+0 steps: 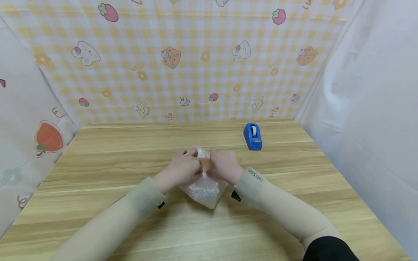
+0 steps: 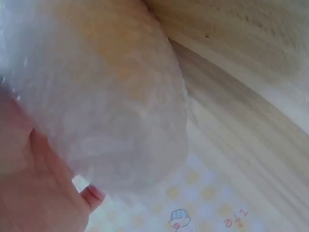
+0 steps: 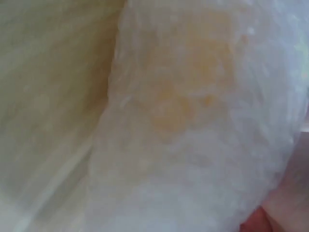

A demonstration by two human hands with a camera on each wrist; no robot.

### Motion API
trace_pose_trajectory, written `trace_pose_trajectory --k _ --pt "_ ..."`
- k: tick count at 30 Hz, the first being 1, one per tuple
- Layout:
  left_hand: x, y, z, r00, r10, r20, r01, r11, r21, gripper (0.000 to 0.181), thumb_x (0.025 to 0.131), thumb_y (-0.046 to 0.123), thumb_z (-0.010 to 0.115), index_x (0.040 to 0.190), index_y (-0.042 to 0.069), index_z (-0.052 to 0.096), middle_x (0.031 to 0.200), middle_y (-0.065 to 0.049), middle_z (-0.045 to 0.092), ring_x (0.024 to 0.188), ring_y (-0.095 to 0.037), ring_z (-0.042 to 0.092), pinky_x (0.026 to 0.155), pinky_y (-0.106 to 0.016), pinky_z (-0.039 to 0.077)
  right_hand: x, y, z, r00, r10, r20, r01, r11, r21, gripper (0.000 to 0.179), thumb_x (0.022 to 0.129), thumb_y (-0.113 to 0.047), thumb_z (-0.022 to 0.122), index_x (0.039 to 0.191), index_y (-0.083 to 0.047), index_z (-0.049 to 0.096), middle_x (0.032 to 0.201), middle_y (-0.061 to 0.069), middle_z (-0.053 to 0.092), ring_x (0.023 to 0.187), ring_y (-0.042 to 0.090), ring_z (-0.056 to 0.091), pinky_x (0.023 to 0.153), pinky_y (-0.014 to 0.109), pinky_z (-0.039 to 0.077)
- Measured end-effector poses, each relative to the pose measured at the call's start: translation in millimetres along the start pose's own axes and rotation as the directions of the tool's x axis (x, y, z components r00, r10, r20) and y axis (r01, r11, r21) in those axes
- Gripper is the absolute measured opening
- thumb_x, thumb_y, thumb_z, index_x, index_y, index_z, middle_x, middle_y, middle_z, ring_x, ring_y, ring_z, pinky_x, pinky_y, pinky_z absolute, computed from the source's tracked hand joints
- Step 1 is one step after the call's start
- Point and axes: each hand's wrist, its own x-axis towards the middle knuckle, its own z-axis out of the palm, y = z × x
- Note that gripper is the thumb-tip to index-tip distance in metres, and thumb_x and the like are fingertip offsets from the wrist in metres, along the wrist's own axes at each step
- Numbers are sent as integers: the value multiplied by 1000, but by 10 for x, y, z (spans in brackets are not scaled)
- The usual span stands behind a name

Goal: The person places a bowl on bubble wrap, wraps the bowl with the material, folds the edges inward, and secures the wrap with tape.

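Observation:
A bubble wrap bundle (image 1: 204,192) sits at the middle of the wooden table, drawn together into a neck near its top. My left hand (image 1: 183,166) grips the gathered wrap from the left, fingers bent in toward the neck. From the other side, my right hand (image 1: 226,165) holds the wrap with curled fingers, knuckles upward. Something orange-yellow shows blurrily through the layers of the bundle (image 2: 116,106) in the left wrist view. The right wrist view has the same cloudy bundle (image 3: 183,121) filling most of it, a bit of hand at its lower right.
Toward the back right stands a blue tape dispenser (image 1: 253,137) with a roll in it. A yellow checked cloth (image 1: 196,79) hangs behind the wooden table (image 1: 114,152), and white cloth (image 1: 365,108) closes off the right side.

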Motion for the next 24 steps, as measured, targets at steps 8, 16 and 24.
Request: trace_pose_trajectory --k 8,16,24 --pt "-19 70 -23 977 -42 210 43 999 -3 41 97 55 44 94 31 77 126 12 60 129 -23 37 104 -52 26 30 17 -19 992 35 118 -23 995 -97 41 82 -51 68 67 -15 55 61 -1 53 52 13 50 45 29 44" --pt "-8 165 -89 952 -76 296 80 997 -1 48 95 60 43 79 25 72 143 6 49 135 -27 29 111 -54 15 24 -37 -23 993 -5 119 21 992 -127 33 81 -42 74 72 -14 60 61 -2 54 55 14 52 48 30 45" --pt "-38 105 -118 976 -32 214 35 999 -13 42 91 51 58 60 23 61 87 4 71 132 -25 41 109 -52 26 82 61 -50 974 6 226 -19 998 55 21 79 -28 71 70 -16 56 66 -1 57 58 16 53 51 32 45"
